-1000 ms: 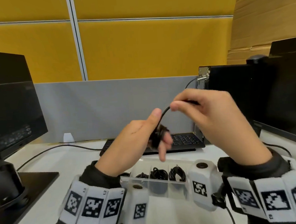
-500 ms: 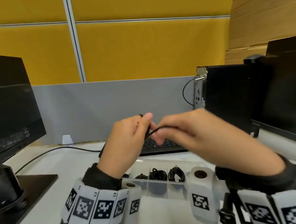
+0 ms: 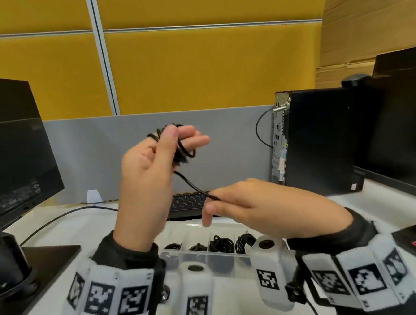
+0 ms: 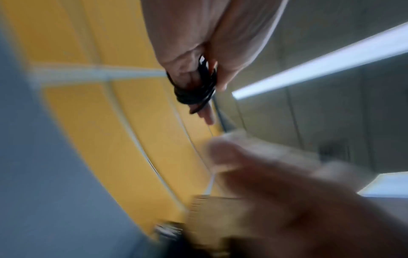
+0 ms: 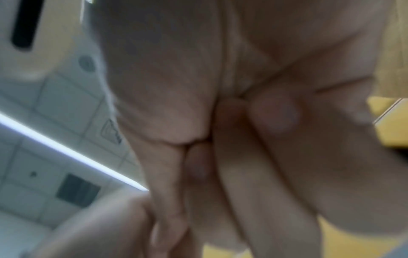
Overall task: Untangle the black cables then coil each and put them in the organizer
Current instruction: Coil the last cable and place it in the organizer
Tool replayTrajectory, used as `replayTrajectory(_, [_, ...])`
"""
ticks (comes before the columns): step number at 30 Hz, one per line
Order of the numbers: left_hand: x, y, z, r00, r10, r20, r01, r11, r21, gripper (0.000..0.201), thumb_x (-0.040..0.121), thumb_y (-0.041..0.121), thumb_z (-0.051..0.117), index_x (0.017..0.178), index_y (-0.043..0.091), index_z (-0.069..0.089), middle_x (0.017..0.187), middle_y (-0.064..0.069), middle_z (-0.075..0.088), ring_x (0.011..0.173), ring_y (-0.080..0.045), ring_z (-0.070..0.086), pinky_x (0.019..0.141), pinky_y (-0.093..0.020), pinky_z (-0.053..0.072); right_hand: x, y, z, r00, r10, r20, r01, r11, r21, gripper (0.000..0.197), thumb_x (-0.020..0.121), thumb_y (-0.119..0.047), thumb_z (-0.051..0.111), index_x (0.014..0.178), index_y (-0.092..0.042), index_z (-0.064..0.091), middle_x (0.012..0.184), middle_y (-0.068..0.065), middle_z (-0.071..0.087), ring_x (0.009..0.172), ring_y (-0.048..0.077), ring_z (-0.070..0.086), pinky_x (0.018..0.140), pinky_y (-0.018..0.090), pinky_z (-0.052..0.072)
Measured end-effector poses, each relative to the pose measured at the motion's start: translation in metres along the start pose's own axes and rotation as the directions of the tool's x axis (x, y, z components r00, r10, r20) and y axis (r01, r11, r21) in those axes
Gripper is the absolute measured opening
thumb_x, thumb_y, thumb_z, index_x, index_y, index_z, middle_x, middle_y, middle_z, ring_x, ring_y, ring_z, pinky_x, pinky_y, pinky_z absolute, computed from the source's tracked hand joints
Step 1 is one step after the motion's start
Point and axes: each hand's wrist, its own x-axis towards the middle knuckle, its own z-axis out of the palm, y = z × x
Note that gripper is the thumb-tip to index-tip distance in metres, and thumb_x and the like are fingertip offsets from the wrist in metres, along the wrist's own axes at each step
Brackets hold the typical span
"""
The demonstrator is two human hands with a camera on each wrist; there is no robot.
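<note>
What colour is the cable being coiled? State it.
Black. The cable runs from the left hand to the right hand; clearest in the head view.

A white table (image 3: pixel 236 295) carries a clear organizer (image 3: pixel 209 254) near the front edge, with coiled black cables in its compartments. Behind it lies a black keyboard (image 3: pixel 188 203). A monitor base (image 3: pixel 37 272) sits at the left, a black computer tower (image 3: pixel 319 142) at the right, and a loose cable (image 3: pixel 58 218) trails across the left side.

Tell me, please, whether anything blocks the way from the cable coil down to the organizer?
Nothing solid does. The coil is wound on the left hand, above the organizer; only the right hand, pinching the cable's free end, is between them.
</note>
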Motion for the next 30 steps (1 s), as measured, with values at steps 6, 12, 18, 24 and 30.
replayTrajectory(6, [-0.007, -0.005, -0.013, 0.797, -0.380, 0.470, 0.023, 0.796, 0.604, 0.062, 0.084, 0.066, 0.044, 0.073, 0.010, 0.069, 0.059, 0.002, 0.068, 0.068, 0.001, 0.063, 0.066, -0.009, 0.043, -0.029, 0.017, -0.028, 0.920, 0.007, -0.391, -0.031, 0.998, -0.055, 0.029, 0.090, -0.044, 0.037, 0.075, -0.029, 0.056, 0.048, -0.010, 0.045, 0.044, 0.009, 0.038, 0.048, 0.022, 0.031])
replayTrajectory(12, [-0.005, 0.003, -0.014, 0.794, -0.331, 0.510, 0.118, 0.907, 0.405, 0.040, 0.088, 0.040, 0.055, 0.063, 0.010, 0.063, 0.042, -0.001, 0.054, 0.052, -0.005, 0.052, 0.068, -0.012, 0.045, -0.036, 0.073, -0.040, 0.822, 0.142, -0.552, -0.204, 0.978, -0.053, 0.031, 0.094, -0.041, 0.038, 0.071, -0.025, 0.052, 0.050, -0.003, 0.042, 0.045, 0.007, 0.041, 0.046, 0.018, 0.031])
replayTrajectory(18, [0.006, -0.006, -0.030, 0.906, -0.237, 0.352, 0.177, 0.964, 0.196, 0.033, 0.085, 0.031, 0.054, 0.059, 0.013, 0.064, 0.040, -0.004, 0.050, 0.055, -0.011, 0.055, 0.067, -0.013, 0.045, -0.061, 0.118, -0.046, 0.600, 0.377, -0.705, -0.513, 0.858, 0.022, 0.031, 0.096, -0.041, 0.030, 0.075, -0.025, 0.047, 0.071, 0.009, 0.056, 0.066, 0.028, 0.054, 0.067, 0.047, 0.049])
replayTrajectory(24, [0.011, -0.008, -0.035, 0.956, -0.246, 0.160, 0.222, 0.963, 0.154, 0.034, 0.082, 0.032, 0.053, 0.059, 0.006, 0.057, 0.040, -0.007, 0.047, 0.056, -0.014, 0.054, 0.062, -0.017, 0.049, -0.061, 0.141, -0.036, 0.429, 0.602, -0.673, -0.758, 0.645, 0.094, 0.036, 0.100, -0.038, 0.029, 0.075, -0.022, 0.050, 0.076, 0.011, 0.056, 0.076, 0.034, 0.056, 0.079, 0.050, 0.047])
replayTrajectory(30, [0.019, -0.012, -0.048, 0.964, -0.233, -0.131, 0.236, 0.972, 0.008, 0.033, 0.094, 0.022, 0.048, 0.065, 0.006, 0.054, 0.044, -0.001, 0.050, 0.054, -0.009, 0.055, 0.061, -0.014, 0.050, -0.071, 0.174, -0.040, 0.272, 0.783, -0.559, -0.900, 0.413, 0.141, 0.032, 0.099, -0.029, 0.034, 0.102, -0.010, 0.059, 0.092, 0.016, 0.059, 0.087, 0.036, 0.056, 0.088, 0.051, 0.046])
